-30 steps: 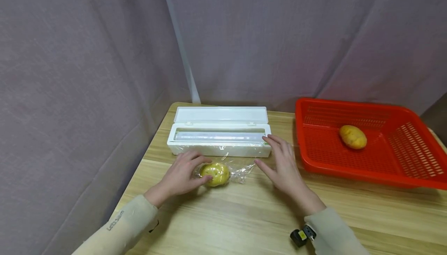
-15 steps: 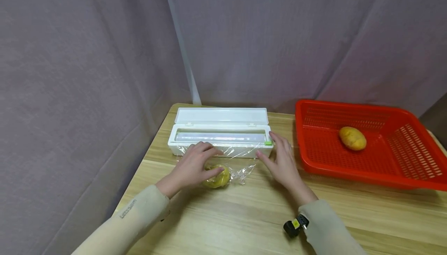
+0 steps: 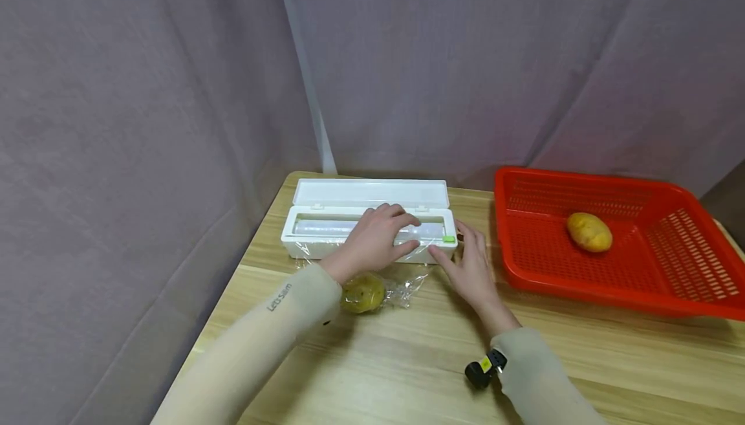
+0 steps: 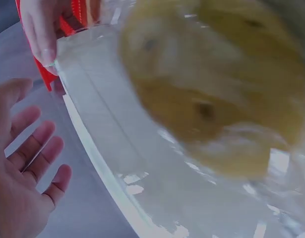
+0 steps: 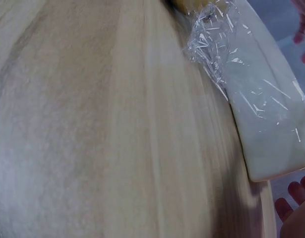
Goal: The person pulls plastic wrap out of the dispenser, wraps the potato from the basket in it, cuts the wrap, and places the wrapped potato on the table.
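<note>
A white cling film dispenser (image 3: 367, 224), lid tipped back, shows its film roll. Over the middle of its top hovers my left hand (image 3: 378, 237), fingers spread and relaxed, holding nothing in the left wrist view. My right hand (image 3: 470, 273) grips the dispenser's right end, thumb at the front and fingers round the side, beside the green slider (image 3: 449, 239). A potato (image 3: 363, 294) lies before the dispenser under my left wrist, wrapped in clear film (image 3: 404, 290) that still runs up to the dispenser's front. The left forearm partly hides the potato.
A red plastic basket (image 3: 593, 289) stands to the right with one unwrapped potato (image 3: 589, 231) in it. The wooden table (image 3: 419, 360) meets a grey curtain (image 3: 465, 69) behind and at the left. A small black device (image 3: 483, 370) is strapped to my right wrist.
My left hand has let go of the wrapped potato and moved forward and right over the dispenser. My right hand has settled against the dispenser's right end. The potato has barely moved.
</note>
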### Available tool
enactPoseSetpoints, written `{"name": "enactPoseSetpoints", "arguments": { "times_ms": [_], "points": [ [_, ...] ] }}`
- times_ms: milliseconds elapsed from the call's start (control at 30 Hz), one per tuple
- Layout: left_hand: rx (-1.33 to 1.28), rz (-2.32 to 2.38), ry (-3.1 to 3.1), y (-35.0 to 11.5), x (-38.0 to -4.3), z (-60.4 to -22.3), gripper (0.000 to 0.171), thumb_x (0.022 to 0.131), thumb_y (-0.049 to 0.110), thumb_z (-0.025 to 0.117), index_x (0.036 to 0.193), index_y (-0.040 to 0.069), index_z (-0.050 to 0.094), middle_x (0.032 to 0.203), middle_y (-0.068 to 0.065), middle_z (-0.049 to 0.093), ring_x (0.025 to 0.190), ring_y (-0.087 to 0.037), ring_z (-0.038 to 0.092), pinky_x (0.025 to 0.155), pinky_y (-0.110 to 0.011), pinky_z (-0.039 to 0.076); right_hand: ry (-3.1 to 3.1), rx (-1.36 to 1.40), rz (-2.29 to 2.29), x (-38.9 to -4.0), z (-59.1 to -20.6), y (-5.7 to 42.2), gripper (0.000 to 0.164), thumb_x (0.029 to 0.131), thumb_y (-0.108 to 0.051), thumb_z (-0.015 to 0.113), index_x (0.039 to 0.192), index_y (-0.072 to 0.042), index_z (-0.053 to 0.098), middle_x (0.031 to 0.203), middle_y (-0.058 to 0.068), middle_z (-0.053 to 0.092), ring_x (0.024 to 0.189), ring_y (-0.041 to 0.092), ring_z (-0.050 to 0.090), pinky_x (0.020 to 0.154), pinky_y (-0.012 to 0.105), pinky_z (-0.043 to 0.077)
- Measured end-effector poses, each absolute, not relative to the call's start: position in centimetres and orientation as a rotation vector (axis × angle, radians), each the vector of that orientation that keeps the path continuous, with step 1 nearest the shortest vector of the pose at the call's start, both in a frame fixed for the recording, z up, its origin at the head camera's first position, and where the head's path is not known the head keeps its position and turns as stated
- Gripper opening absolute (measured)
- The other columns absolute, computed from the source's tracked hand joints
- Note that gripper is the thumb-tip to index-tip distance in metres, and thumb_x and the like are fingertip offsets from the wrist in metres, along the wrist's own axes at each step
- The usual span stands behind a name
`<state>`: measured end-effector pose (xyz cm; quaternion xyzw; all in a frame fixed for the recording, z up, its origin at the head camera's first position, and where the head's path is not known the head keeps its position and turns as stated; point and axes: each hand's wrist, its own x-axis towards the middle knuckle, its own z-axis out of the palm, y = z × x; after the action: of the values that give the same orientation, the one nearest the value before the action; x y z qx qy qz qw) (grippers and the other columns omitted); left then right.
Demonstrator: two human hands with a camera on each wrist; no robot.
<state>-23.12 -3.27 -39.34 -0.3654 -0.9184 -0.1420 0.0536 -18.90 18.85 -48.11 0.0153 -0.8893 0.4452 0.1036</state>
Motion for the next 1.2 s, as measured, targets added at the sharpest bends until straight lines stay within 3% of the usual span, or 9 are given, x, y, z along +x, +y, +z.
{"name": "enactPoseSetpoints", "arguments": {
  "times_ms": [367, 600, 767, 1200],
  "points": [
    [-1.19, -0.291, -2.822, 1.1, -24.8, -38.9, 0.034, 0.105, 0.04, 0.069, 0.135, 0.023, 0.074, 0.128, 0.001, 0.071, 0.117, -0.021, 0.065, 0.091, -0.041, 0.055, -2.567, 0.107, 1.261, -19.3, -48.9, 19.2, 0.078, 0.097, -0.023, 0.081, 0.161, -0.006, 0.039, 0.15, 0.025, 0.047, 0.137, 0.043, 0.048, 0.114, 0.059, 0.04],
    [-1.25, -0.156, -2.822, 2.8, -25.3, -39.4, 0.028, 0.103, 0.04, 0.071, 0.127, 0.027, 0.078, 0.12, 0.007, 0.073, 0.109, -0.017, 0.067, 0.088, -0.037, 0.055, -2.555, 0.171, 1.15, -19.4, -49.1, 19.4, 0.072, 0.096, -0.016, 0.08, 0.159, -0.006, 0.046, 0.163, 0.021, 0.042, 0.15, 0.043, 0.041, 0.12, 0.066, 0.035],
    [-1.228, -0.089, -2.829, 3.6, -25.3, -39.8, 0.024, 0.102, 0.043, 0.072, 0.121, 0.03, 0.079, 0.118, 0.009, 0.072, 0.108, -0.015, 0.065, 0.088, -0.035, 0.053, -2.534, 0.207, 1.127, -19.4, -49.2, 19.3, 0.067, 0.096, -0.014, 0.08, 0.156, -0.003, 0.051, 0.165, 0.018, 0.044, 0.15, 0.042, 0.044, 0.12, 0.064, 0.036],
    [-1.181, -0.066, -2.793, 3.7, -24.8, -40.0, 0.011, 0.104, 0.024, 0.067, 0.108, 0.02, 0.076, 0.113, 0.004, 0.066, 0.1, -0.016, 0.061, 0.083, -0.032, 0.05, -2.515, 0.199, 1.119, -19.5, -49.5, 19.4, 0.067, 0.094, -0.011, 0.083, 0.153, 0.002, 0.053, 0.162, 0.019, 0.047, 0.15, 0.04, 0.044, 0.124, 0.058, 0.034]
  ]
}}
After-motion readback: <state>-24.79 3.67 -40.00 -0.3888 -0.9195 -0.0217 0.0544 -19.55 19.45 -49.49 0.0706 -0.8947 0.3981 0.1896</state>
